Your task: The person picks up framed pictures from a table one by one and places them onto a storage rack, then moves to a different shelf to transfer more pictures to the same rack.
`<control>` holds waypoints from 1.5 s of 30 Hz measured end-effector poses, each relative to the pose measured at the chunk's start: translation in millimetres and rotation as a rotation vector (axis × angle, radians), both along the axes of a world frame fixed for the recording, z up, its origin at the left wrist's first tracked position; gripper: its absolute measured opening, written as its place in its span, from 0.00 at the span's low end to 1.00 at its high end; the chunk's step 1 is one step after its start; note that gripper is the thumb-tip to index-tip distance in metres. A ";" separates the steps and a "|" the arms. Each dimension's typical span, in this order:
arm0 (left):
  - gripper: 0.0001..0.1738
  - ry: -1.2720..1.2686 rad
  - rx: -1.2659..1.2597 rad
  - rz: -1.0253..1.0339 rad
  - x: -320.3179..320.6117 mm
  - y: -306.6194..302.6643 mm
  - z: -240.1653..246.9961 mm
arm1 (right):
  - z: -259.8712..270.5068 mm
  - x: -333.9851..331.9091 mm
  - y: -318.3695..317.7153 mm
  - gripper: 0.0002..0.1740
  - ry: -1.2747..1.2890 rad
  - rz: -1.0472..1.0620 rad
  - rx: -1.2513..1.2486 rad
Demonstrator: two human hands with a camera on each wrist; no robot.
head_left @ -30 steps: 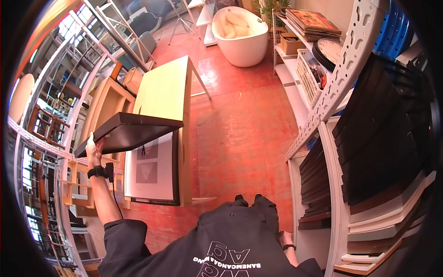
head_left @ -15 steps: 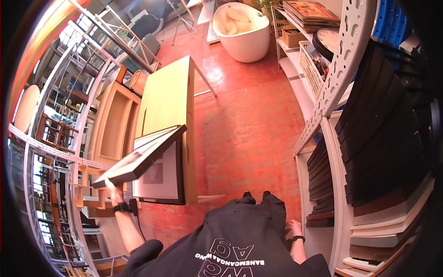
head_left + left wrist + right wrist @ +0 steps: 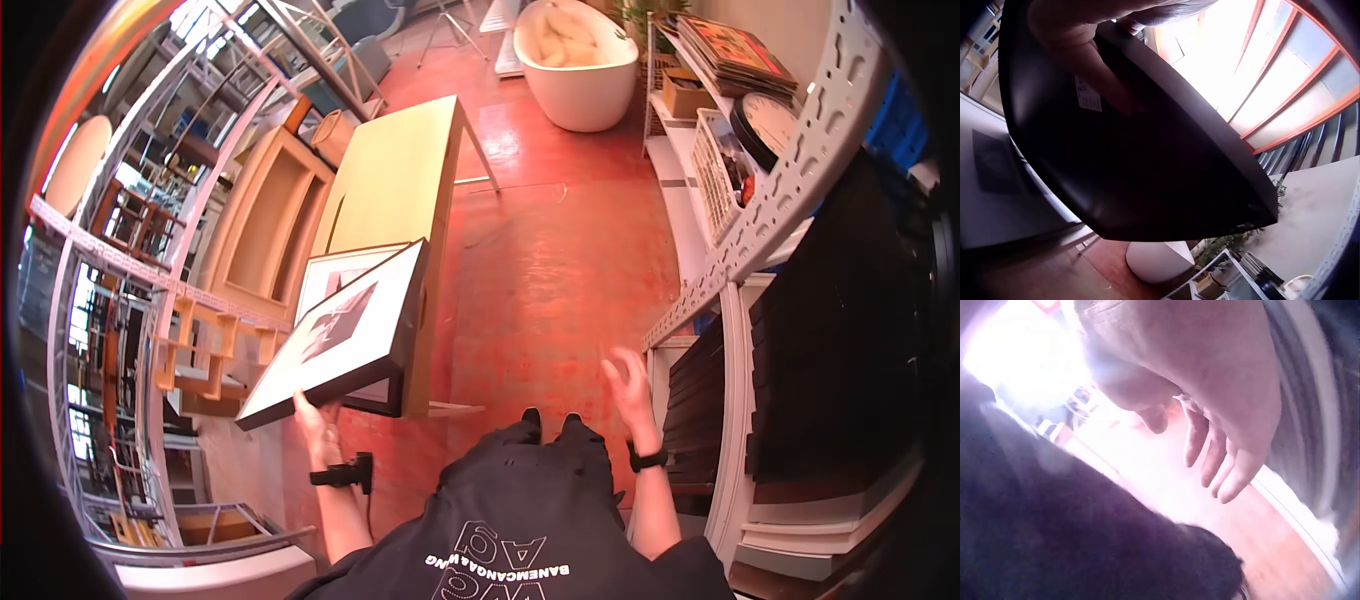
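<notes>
My left hand (image 3: 320, 432) grips the near edge of a black-framed picture (image 3: 345, 325), its white face with a dark image turned up. In the left wrist view that hand (image 3: 1085, 47) has its fingers against the black back of the frame (image 3: 1147, 169), which carries a small white label. Beneath it, a second framed picture (image 3: 335, 272) lies on the wooden table (image 3: 395, 180), mostly covered. My right hand (image 3: 630, 392) is raised beside my body at the right, fingers loosely bent, holding nothing; the right wrist view shows this hand (image 3: 1210, 394) empty too.
White metal shelving (image 3: 735, 400) with black frames stands close on the right. A wooden cabinet (image 3: 265, 215) and metal racks stand at the left. Farther off are a white tub (image 3: 580, 90) and a shelf holding a basket (image 3: 715, 175) and a clock (image 3: 768, 128). The floor (image 3: 560, 270) is red.
The held frame has turned from showing its dark underside to showing its picture, and has moved right and nearer my body with my left hand. My right hand has risen from my side.
</notes>
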State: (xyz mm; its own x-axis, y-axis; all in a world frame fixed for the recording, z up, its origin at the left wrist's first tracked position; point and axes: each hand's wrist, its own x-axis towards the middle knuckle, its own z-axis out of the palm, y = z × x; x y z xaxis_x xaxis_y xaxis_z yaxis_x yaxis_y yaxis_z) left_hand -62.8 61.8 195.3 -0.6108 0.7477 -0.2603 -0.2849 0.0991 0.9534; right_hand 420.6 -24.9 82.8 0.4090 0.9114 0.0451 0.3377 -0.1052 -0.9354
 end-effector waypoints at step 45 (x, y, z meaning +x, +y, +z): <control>0.12 -0.013 0.177 -1.251 258.4 34.1 39.5 | 109.8 0.2 -60.8 0.20 -0.228 0.245 -0.190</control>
